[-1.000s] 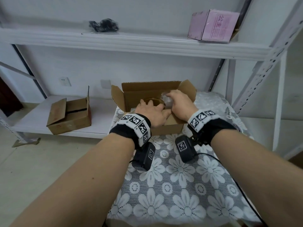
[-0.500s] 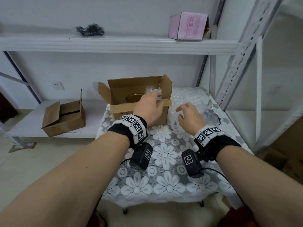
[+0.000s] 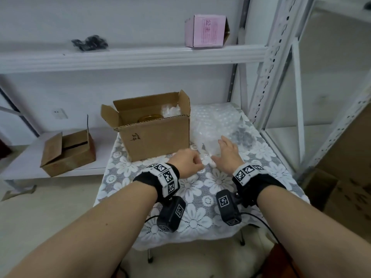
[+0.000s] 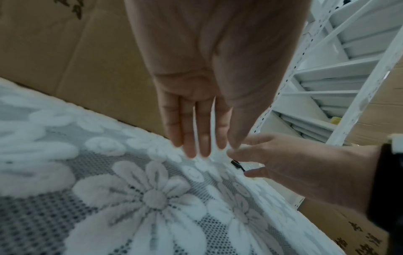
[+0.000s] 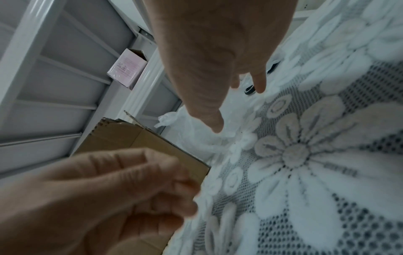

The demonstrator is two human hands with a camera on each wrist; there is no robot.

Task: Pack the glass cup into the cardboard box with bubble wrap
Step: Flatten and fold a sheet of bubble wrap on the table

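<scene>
Both hands hover low over the counter [image 3: 202, 199] just right of the cardboard box [image 3: 154, 135]: the left hand [image 3: 187, 162] loosely curled, grasping nothing visible, the right hand [image 3: 227, 155] spread flat, fingers reaching onto the loose bubble wrap [image 3: 212, 125]. Inside the open box, a gold-rimmed glass cup [image 3: 148, 117] sits beside more wrap.

It looks like a storeroom: white metal shelves [image 3: 132, 55] line the wall, with brown boxes [image 3: 68, 153] and a pink box [image 3: 206, 31] on them.
</scene>
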